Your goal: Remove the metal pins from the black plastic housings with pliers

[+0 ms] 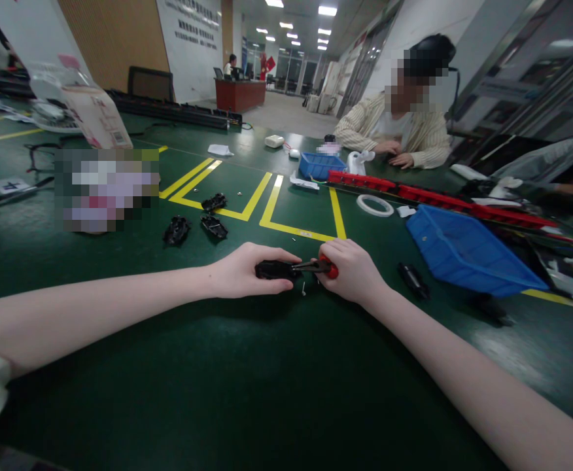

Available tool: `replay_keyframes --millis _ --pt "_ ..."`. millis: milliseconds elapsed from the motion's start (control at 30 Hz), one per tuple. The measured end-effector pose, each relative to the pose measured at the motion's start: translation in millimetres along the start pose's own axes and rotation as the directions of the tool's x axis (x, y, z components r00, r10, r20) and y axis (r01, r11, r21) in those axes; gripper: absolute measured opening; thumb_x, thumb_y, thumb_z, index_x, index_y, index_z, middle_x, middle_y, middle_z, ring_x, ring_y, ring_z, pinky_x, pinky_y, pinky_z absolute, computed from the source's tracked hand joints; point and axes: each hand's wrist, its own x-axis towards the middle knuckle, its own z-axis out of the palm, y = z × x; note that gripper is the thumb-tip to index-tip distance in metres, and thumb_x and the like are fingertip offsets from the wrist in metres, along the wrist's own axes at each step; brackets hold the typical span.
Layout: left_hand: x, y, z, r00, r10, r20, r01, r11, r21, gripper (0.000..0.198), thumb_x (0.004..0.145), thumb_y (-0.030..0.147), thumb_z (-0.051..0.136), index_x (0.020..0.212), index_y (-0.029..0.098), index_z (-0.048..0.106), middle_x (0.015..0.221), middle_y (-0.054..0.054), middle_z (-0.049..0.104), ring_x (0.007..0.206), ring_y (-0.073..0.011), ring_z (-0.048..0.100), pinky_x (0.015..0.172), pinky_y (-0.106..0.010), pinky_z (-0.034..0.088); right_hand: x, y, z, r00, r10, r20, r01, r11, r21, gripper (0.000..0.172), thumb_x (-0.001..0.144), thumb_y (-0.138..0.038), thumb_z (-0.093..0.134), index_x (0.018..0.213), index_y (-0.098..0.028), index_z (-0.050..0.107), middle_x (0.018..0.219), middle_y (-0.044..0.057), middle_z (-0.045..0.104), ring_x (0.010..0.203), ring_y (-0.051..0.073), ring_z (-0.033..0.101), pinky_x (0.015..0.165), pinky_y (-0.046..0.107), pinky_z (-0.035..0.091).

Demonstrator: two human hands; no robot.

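Observation:
My left hand [240, 271] is closed around a black plastic part [274, 269], its thumb along the near side and fingers along the far side. In my right hand [350, 269] is a pair of red-handled pliers [318, 266], gripped in a fist. The pliers' jaws point left and meet the right end of the black part; whether they pinch something there I cannot tell. A small pale metal piece [303, 288] shows just below the jaws. Beyond my left hand, several similar black parts [176, 230] lie on the green table [208, 386].
To the right stands a blue bin [473, 252], with a black piece [414, 281] beside it. A tape roll [375, 205], a long red strip [434, 196] and a smaller blue bin [320, 165] lie farther back. Across the table sits a person [394, 131]. Yellow tape [301, 231] marks the surface.

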Motion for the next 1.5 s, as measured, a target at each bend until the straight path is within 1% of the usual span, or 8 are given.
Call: replay_keyframes --millis 100,167,267,333,600,833,1300,1500 --pt "-0.1 0.0 -0.3 1.0 -0.005 -0.016 0.005 1.0 -0.008 0.045 0.087 0.033 0.065 0.129 0.017 0.059 0.118 -0.009 0.068 0.098 -0.0198 0.066 0.083 -0.032 0.053 -0.1 0.0 0.5 1.0 -0.005 -0.017 0.004 1.0 -0.012 0.011 0.075 -0.02 0.059 0.071 -0.021 0.049 0.074 0.005 0.063 0.069 0.02 0.053 0.067 0.033 0.041" --pt "-0.3 -0.2 -0.4 0.999 -0.041 -0.002 0.041 0.999 -0.033 0.045 0.088 0.035 0.064 0.129 0.017 0.06 0.109 -0.009 0.071 0.081 -0.0164 0.068 0.069 -0.027 0.054 -0.2 -0.3 0.9 1.0 -0.007 -0.025 0.007 1.0 -0.022 0.01 0.076 -0.02 0.059 0.071 -0.021 0.05 0.074 0.006 0.063 0.068 0.02 0.053 0.067 0.033 0.041" --pt "-0.8 -0.6 -0.4 0.993 -0.109 0.052 0.114 0.988 -0.103 0.047 0.089 0.037 0.062 0.132 0.018 0.058 0.093 -0.007 0.072 0.054 -0.0087 0.059 0.048 -0.02 0.047 -0.8 -1.1 1.2 0.999 -0.009 -0.048 0.006 0.999 -0.048 0.007 0.077 -0.02 0.057 0.072 -0.02 0.052 0.075 0.006 0.064 0.069 0.02 0.054 0.067 0.033 0.04" --pt "-1.0 -1.0 -0.4 0.989 -0.129 0.071 0.139 0.979 -0.15 0.047 0.09 0.036 0.061 0.132 0.018 0.058 0.089 -0.006 0.071 0.049 -0.0064 0.055 0.044 -0.017 0.045 -1.4 -1.8 1.1 0.998 -0.011 -0.069 0.006 0.997 -0.073 0.007 0.079 -0.02 0.055 0.073 -0.019 0.053 0.075 0.007 0.064 0.07 0.021 0.054 0.067 0.034 0.04" --pt "0.2 -0.6 -0.9 0.977 -0.187 0.1 0.206 0.946 -0.249 0.043 0.089 0.033 0.061 0.129 0.018 0.06 0.082 -0.003 0.068 0.049 -0.0058 0.055 0.044 -0.016 0.046 -2.5 -3.9 -0.5 0.994 -0.03 -0.107 0.014 0.99 -0.144 0.012 0.085 -0.021 0.051 0.074 -0.019 0.055 0.077 0.008 0.064 0.073 0.022 0.055 0.07 0.035 0.042" --pt "0.5 2.9 -0.7 0.971 -0.22 0.097 0.238 0.932 -0.274 0.041 0.089 0.034 0.061 0.126 0.016 0.063 0.079 -0.003 0.068 0.049 -0.006 0.053 0.045 -0.017 0.046 -1.7 -2.0 0.2 0.997 -0.021 -0.074 0.013 0.994 -0.113 0.005 0.08 -0.02 0.057 0.077 -0.018 0.055 0.08 0.009 0.064 0.074 0.022 0.054 0.07 0.035 0.043" --pt "0.9 -1.6 0.4 0.964 -0.23 0.134 0.259 0.928 -0.267 0.038 0.092 0.038 0.055 0.121 0.015 0.065 0.091 -0.006 0.071 0.05 -0.0054 0.053 0.048 -0.017 0.046 -1.3 -1.6 1.3 0.998 0.005 -0.059 -0.008 0.999 -0.052 0.008 0.083 -0.021 0.053 0.075 -0.018 0.052 0.077 0.008 0.062 0.07 0.02 0.051 0.066 0.033 0.042" --pt "0.7 -2.6 0.6 0.978 -0.176 0.109 0.199 0.943 -0.265 0.044 0.089 0.036 0.061 0.129 0.018 0.06 0.088 -0.004 0.069 0.051 -0.0055 0.054 0.047 -0.017 0.045 -1.3 -0.7 1.6 0.997 -0.01 -0.077 0.004 0.997 -0.081 0.006 0.082 -0.021 0.055 0.076 -0.018 0.053 0.077 0.008 0.061 0.07 0.02 0.05 0.066 0.032 0.04"
